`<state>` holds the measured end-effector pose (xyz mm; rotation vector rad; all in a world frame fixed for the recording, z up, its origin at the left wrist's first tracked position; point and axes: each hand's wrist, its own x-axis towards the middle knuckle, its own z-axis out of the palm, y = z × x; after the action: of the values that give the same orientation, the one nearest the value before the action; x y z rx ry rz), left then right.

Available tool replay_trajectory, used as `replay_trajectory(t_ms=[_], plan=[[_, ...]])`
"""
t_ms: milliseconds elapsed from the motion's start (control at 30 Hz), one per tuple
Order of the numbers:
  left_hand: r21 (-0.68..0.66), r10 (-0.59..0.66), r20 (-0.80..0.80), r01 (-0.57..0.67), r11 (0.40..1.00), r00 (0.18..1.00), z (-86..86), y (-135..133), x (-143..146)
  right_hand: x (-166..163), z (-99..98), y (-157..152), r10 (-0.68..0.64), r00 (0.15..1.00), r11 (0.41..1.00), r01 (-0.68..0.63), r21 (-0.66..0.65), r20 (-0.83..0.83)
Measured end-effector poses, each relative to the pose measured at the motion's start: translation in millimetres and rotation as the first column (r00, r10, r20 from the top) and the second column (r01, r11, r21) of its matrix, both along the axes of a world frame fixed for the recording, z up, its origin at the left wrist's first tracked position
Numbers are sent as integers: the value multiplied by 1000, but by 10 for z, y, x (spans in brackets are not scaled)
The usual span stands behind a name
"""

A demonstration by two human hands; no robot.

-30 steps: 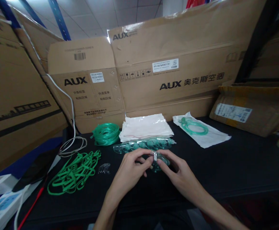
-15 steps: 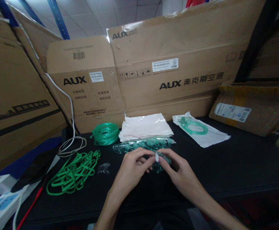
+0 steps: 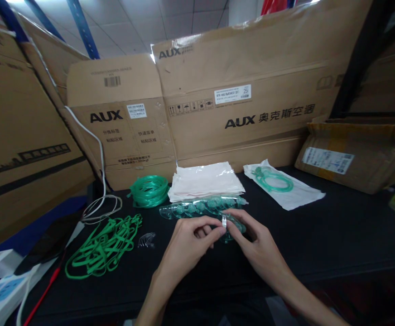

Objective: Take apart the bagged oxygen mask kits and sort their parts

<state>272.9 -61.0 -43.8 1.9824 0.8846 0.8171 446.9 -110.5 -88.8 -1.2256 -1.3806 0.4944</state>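
A wall of cardboard [image 3: 258, 72] printed AUX takes up most of the upper half of the frame, and below it the black table [image 3: 320, 253] runs across the lower half. A brown box [image 3: 367, 165] with a white label stands at the right edge of the frame.

I can see both of the person's hands low in the centre. The left hand [image 3: 187, 237] has its thumb and forefinger together, pinching at the left edge of a strip; its other fingers are curled. The right hand [image 3: 257, 235] grips a clear green mask, thumb on the near side and forefinger over the top.

A stack of white pouches [image 3: 206, 180] lies at mid-frame. Green straps [image 3: 105, 244] sprawl in a tangle at lower left, and a single pouch [image 3: 299, 194] with green tubing on it lies right of centre. A row of masks [image 3: 200, 207] lies just in front of the stack, a green coil [image 3: 149, 192] to its left.

Smaller are the held mask [image 3: 229, 237], just below centre and partly hidden by the fingers, and a few thin clear pieces [image 3: 146, 240] beside the straps. Smallest is the silvery strip [image 3: 224, 221], upright at the mask between the two thumbs.
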Motion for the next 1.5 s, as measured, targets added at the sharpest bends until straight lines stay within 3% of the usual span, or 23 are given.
replay_trajectory(t_ms=[1500], plan=[[54, 1, -32, 1, 999, 999, -15, -35, 1, -2, 86, -32, 2, 1000, 999, -2, 39, 6]])
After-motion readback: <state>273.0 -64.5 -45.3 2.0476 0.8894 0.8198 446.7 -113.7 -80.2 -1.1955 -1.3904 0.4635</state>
